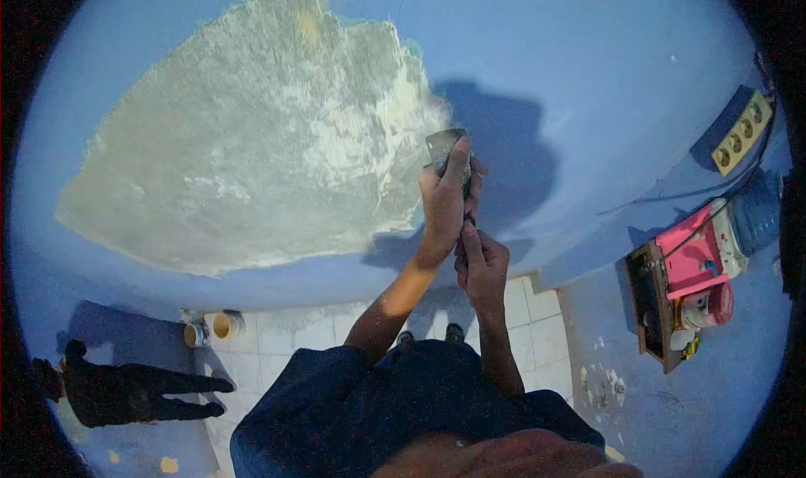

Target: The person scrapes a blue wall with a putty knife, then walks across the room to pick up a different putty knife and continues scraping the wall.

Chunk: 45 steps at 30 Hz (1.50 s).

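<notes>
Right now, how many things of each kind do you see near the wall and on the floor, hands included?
Hands: 2, the left hand and the right hand, both on the scraper
Scraper: 1
Round containers on the floor: 2
Power strip: 1
Water bottle: 1
Total: 7

The left hand [445, 201] grips a metal scraper [442, 149] near its blade, and the blade touches the blue wall [588, 75] at the edge of a large bare plaster patch [252, 133], which spreads toward 10 o'clock. The right hand [481, 268] holds the handle just below. At 3 o'clock a socket strip [742, 132] hangs on the wall. At 7 o'clock two small pots [211, 327] stand on the tiled floor [285, 331].
</notes>
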### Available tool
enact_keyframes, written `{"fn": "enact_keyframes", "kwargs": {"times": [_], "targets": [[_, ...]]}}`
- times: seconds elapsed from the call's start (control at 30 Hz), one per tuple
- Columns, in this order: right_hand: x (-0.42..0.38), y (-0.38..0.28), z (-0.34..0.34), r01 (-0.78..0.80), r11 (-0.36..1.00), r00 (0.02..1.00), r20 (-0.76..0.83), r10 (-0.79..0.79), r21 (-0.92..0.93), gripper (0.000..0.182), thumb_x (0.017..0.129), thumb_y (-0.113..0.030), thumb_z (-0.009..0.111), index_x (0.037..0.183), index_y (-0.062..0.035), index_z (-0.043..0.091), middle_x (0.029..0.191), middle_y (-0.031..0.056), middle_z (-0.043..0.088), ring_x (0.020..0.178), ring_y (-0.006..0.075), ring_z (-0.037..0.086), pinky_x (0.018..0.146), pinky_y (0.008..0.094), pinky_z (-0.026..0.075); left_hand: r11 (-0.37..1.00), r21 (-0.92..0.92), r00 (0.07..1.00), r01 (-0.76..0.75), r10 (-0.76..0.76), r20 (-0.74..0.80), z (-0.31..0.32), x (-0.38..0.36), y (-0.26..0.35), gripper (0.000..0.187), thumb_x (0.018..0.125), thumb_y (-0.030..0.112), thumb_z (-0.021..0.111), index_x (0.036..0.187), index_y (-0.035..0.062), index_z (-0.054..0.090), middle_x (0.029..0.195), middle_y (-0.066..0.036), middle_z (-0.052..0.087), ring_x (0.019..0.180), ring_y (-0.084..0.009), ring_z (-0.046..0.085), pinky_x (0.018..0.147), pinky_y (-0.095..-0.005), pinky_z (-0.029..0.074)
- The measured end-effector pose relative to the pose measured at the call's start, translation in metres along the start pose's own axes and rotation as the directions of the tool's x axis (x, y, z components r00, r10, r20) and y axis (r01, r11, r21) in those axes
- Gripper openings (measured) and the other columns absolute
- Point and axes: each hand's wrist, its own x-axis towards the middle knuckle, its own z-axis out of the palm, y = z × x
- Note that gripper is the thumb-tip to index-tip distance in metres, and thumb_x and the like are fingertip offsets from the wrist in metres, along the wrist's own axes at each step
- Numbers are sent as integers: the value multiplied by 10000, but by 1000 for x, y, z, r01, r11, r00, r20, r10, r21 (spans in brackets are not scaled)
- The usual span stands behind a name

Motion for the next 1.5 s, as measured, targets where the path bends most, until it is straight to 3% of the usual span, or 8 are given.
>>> {"fn": "enact_keyframes", "kwargs": {"times": [0.3,0.6,0.8,0.9,1.0,1.1,1.17,1.5], "targets": [[-1,11,-9,-81,996,996,48,80,29,410,951,-302,514,621,-59,510,517,-13,473,400,57,393,367,243,293,998,47,999,-47,48,-18,7,3,2,452,901,390,543,645,17,554,469,5,447,339,-63,386,310,-227,290],[11,-4,-11,56,998,992,108,-57,19,405,961,-315,486,645,-64,522,485,-21,433,361,45,335,339,231,234,993,117,992,23,-8,-128,10,-5,-5,428,903,353,548,618,34,551,469,5,446,358,-66,387,328,-228,295],[3,1,-26,-71,992,994,73,79,-105,410,952,-317,507,629,-65,518,485,-29,425,375,47,336,348,230,236,992,118,975,-34,59,-216,23,-1,-7,421,908,338,550,606,44,549,463,12,439,350,-68,377,322,-231,267],[13,-16,-27,31,998,994,107,-24,-62,409,944,-317,523,623,-65,518,484,-30,417,372,50,336,347,234,238,997,68,976,-30,44,-212,31,-2,-2,427,908,325,552,584,48,537,455,14,435,332,-72,365,317,-236,257],[6,0,-31,-46,999,995,92,44,21,421,938,-322,534,603,-67,516,485,-24,415,378,50,339,358,237,250,995,90,965,-47,69,-252,28,-4,-11,436,908,314,554,560,53,518,450,10,434,323,-72,357,317,-238,256],[18,-29,-33,-31,999,976,215,37,-35,436,939,-324,532,588,-66,511,481,-18,413,395,52,354,379,234,266,991,115,974,-70,93,-207,28,-8,-6,412,902,321,561,587,61,510,463,7,440,334,-70,365,320,-235,268],[16,-8,-43,-6,999,982,187,16,-52,444,939,-331,527,586,-63,508,474,-17,414,398,53,363,386,235,274,991,68,980,-115,124,-158,32,-3,-2,361,892,344,578,665,69,520,492,10,447,355,-72,379,321,-228,289],[12,-11,-38,-6,991,993,114,21,-130,475,943,-331,510,550,-68,468,466,-26,404,398,55,357,383,252,269,984,78,956,-158,172,-239,42,-10,-4,399,913,263,533,571,61,491,449,10,412,322,-73,349,311,-229,252]]}}
